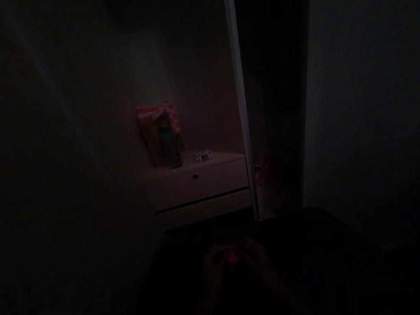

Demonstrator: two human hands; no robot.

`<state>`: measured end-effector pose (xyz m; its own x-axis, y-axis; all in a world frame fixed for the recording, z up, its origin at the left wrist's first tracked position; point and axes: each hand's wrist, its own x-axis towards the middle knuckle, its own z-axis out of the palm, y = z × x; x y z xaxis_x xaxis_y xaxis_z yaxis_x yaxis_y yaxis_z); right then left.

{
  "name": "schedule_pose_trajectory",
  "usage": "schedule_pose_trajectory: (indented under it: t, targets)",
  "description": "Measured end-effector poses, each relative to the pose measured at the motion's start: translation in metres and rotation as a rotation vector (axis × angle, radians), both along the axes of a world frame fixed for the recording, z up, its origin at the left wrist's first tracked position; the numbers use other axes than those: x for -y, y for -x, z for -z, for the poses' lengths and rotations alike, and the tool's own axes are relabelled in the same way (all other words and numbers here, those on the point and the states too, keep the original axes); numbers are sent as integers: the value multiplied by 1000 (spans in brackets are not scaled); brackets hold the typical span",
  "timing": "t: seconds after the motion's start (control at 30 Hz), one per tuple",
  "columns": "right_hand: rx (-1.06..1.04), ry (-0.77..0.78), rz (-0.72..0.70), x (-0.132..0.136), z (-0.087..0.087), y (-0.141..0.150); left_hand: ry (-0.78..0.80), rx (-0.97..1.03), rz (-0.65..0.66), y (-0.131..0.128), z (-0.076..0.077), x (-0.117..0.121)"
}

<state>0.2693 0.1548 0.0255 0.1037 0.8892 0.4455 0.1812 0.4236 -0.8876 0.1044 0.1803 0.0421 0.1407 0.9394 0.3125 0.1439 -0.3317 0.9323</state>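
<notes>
The room is very dark. My left hand [213, 263] and my right hand [255, 257] meet low in the middle of the view, fingertips pinched together around something small [231, 252] that I cannot make out. Both hands hover over a dark surface in front of a pale bedside drawer unit [197, 190].
On the drawer unit stand a bag with a red-and-white striped top [159, 131], a green bottle [170, 149] in front of it and a small white object [204, 155]. A tall mirror or door edge [241, 106] rises at its right. Walls close in on both sides.
</notes>
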Motion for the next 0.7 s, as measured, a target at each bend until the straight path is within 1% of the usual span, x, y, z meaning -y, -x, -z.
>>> schedule_pose_trajectory:
  t: [0.13, 0.27, 0.33, 0.47, 0.57, 0.7]
  targets:
    - [62, -42, -15, 2, -6, 0, -9, -26, 15, 0, 0, -1]
    - [86, -55, -32, 6, -10, 1, -59, -49, 33, -1, 0, -1]
    - [58, -39, 0, 7, -8, 2, -77, -60, 41, -1, -1, 0]
    - [-22, 54, 80, 6, 0, 3, -101, -108, 32, 0, -5, 3]
    - [-5, 62, 71, 6, -1, 4, -118, -134, 25, 2, -7, 5]
    - [-5, 52, 51, 8, -7, 5, -72, -112, 16, 2, -8, 5]
